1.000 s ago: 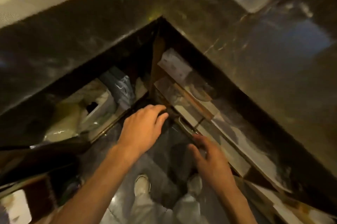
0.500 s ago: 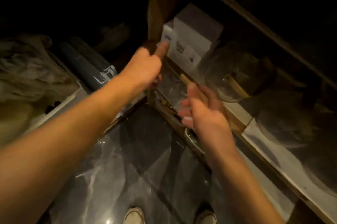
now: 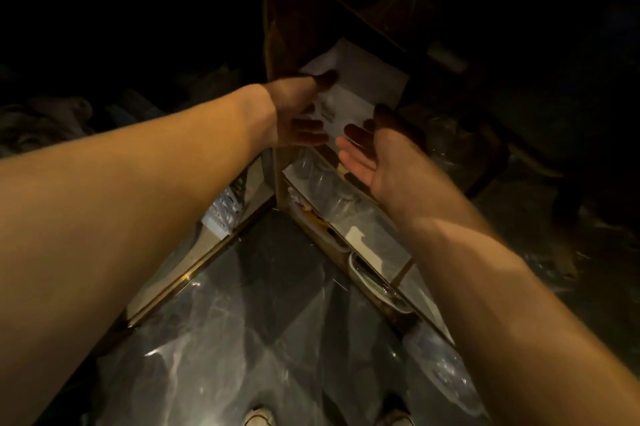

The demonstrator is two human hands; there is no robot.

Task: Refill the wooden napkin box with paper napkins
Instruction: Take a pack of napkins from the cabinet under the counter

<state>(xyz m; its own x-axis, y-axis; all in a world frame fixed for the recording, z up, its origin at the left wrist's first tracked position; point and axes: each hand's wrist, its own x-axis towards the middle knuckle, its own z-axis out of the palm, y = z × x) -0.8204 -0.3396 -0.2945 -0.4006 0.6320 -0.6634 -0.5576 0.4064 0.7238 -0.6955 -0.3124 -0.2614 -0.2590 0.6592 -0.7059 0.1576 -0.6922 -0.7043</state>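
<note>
Now both hands reach into a dim shelf cubby toward a white napkin box [image 3: 349, 93], which sits at twelve o'clock from them against a wooden upright [image 3: 273, 30]; the left hand [image 3: 298, 110] is spread open, thumb on the box's top left corner, fingers curled against its front face; the right hand [image 3: 377, 148] is open palm-up at the box's right front corner, grasping nothing, contact unclear; clear plastic containers [image 3: 322, 179] lie below at six o'clock.
</note>
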